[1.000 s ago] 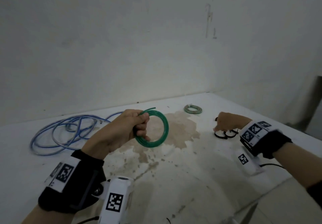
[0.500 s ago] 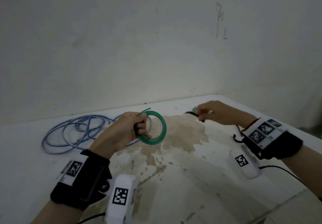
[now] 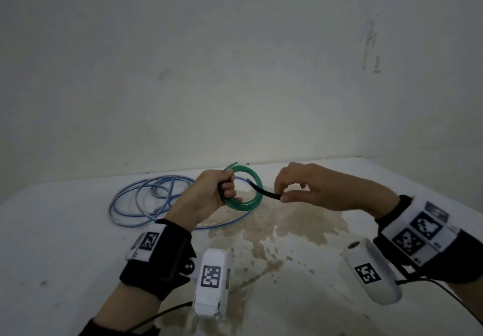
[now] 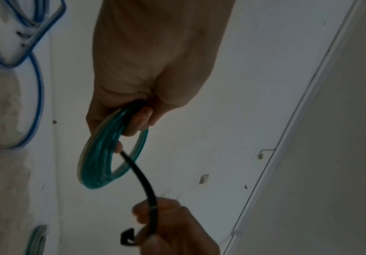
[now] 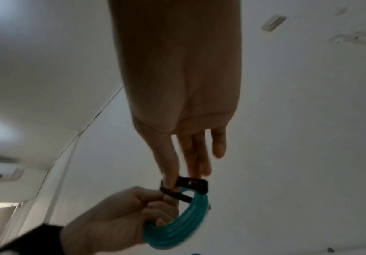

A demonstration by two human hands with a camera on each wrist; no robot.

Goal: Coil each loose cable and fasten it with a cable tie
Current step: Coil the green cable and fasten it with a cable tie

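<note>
The green cable (image 3: pixel 244 189) is wound into 1 tight ring, held at mid-frame in the head view by the left hand (image 3: pixel 206 197), fingers curled round its left side. The right hand (image 3: pixel 311 189) pinches a black cable tie (image 3: pixel 264 192) that reaches into the ring; it is not yet closed. Left of the hands, the blue cable (image 3: pixel 146 199) sprawls loose on the table (image 3: pixel 65 244), untied. A second small coil seems to sit at the left wrist view's lower left.
</note>
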